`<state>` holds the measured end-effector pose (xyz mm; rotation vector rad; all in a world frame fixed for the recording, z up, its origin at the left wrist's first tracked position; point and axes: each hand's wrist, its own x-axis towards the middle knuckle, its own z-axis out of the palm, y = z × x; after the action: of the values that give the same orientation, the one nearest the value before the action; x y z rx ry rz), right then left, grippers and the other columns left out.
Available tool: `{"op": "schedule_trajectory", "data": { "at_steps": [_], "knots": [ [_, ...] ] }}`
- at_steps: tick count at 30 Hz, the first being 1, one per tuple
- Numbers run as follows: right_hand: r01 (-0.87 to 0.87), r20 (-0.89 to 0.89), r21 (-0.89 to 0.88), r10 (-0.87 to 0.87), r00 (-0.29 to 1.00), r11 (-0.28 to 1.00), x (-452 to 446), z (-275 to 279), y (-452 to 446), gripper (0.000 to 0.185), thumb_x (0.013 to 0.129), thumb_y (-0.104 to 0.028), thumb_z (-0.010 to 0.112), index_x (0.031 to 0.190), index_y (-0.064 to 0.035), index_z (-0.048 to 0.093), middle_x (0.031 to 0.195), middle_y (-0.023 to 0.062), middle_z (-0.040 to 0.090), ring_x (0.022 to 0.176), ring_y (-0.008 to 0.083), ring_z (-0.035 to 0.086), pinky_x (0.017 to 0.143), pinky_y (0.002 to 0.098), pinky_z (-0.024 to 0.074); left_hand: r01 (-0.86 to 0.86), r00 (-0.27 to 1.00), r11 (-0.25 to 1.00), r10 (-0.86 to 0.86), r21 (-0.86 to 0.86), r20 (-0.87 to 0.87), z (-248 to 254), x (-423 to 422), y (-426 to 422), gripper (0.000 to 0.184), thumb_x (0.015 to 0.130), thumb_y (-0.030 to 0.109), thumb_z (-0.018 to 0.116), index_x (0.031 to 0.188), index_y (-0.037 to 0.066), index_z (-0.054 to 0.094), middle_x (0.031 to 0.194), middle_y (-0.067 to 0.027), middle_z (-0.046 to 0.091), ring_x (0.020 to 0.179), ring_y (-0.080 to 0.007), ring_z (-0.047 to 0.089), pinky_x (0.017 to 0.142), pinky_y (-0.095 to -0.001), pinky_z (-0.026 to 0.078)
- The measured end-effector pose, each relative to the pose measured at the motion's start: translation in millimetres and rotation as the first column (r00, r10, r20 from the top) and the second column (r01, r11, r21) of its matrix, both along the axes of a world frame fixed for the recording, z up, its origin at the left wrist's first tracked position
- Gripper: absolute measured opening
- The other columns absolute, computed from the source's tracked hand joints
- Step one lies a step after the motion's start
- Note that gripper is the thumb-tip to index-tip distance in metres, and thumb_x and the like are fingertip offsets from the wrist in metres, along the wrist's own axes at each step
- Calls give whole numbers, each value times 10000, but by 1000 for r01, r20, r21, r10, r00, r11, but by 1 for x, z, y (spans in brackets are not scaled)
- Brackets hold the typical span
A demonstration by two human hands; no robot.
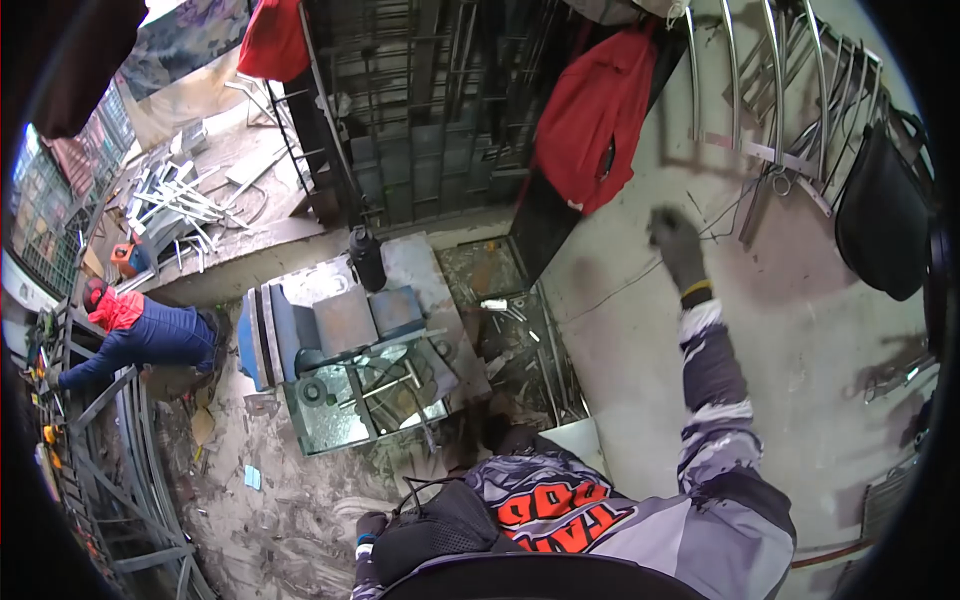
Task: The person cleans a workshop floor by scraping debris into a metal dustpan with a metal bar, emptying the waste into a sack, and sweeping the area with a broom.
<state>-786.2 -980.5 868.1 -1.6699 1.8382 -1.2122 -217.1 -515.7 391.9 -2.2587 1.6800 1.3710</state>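
My right hand (680, 250) is raised on an outstretched arm in front of the pale wall, below and right of a hanging red jacket (597, 120). A yellow band circles that wrist. Its fingertips are blurred, so I cannot tell whether it grips anything. Low in the view, my left hand (372, 524) is beside a black mesh bag (450, 525) against my body. The left fingers are too small and partly hidden to read. Bent metal bars (775, 80) hang on the wall to the right of my raised hand, with a black bag (882, 215) beneath them.
A metal worktable (345, 425) carries a blue vise-like machine (270, 335), a dark bottle (366, 258) and a hammer. Scrap metal (185, 200) lies piled outside the opening. At left, a co-worker in a blue and red top (160, 335) bends over metal frames (130, 480).
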Motion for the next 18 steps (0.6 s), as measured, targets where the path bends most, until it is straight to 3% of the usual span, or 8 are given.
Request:
{"op": "schedule_trajectory", "data": {
  "at_steps": [4,6,9,11,12,15,16,18],
  "knots": [
    [-247,-458,-534,-31,888,808,35,151,-79,302,854,-201,623,1097,-21,632,988,166,680,882,297,668,773,358,518,154,988,982,-154,-108,10,23,-1,-21,273,871,247,520,1037,147,712,1055,-115,691,997,-301,649,878,-382,502],
    [-289,-561,-613,-148,814,735,47,217,-123,428,831,-290,665,1177,-44,605,1033,143,679,920,279,663,817,350,512,292,956,939,-292,-182,29,43,-3,-54,258,900,201,493,1043,145,700,1055,-106,692,979,-291,658,829,-395,518],
    [-160,-524,-727,-388,758,668,58,283,-167,649,756,-506,669,1241,-84,587,1140,186,638,1059,341,612,925,411,470,19,970,994,-46,-112,-238,89,-20,-82,252,886,186,513,1025,76,693,985,-108,704,882,-247,683,711,-375,537],
    [-68,-463,-758,-461,757,649,54,315,-203,621,743,-419,690,1236,-57,586,1148,202,627,1077,329,600,936,409,469,-512,791,825,561,237,-245,184,-62,-142,271,862,185,543,1004,-3,676,919,-107,696,787,-207,677,624,-326,528],
    [20,-414,-771,-525,743,637,53,327,-223,600,730,-333,710,1231,-29,585,1157,218,615,1095,317,589,948,407,469,-525,784,816,574,241,-235,182,-70,-144,271,862,185,543,1004,-3,676,919,-107,696,787,-207,677,624,-326,528],
    [292,-426,-570,-580,694,768,41,350,-276,947,674,-617,702,1384,-50,434,1385,263,450,1284,407,441,1049,424,397,-762,579,635,756,125,-307,172,-92,-147,308,846,203,555,997,-43,661,842,-135,686,746,-213,664,632,-317,519],
    [301,-405,-517,-539,739,801,42,344,-280,1051,640,-681,689,1435,-77,364,1448,268,366,1328,420,381,1073,424,374,-694,704,718,693,55,-156,231,-118,-169,323,837,238,556,952,-39,675,828,-152,690,762,-222,666,666,-344,520],
    [372,-322,-709,-744,586,599,45,322,-329,717,743,-460,710,1310,-68,511,1278,237,549,1174,360,544,967,402,452,-580,812,811,569,-72,-127,140,-106,-126,330,826,277,549,893,-14,692,839,-171,692,750,-234,670,690,-372,517]
  ]
}}
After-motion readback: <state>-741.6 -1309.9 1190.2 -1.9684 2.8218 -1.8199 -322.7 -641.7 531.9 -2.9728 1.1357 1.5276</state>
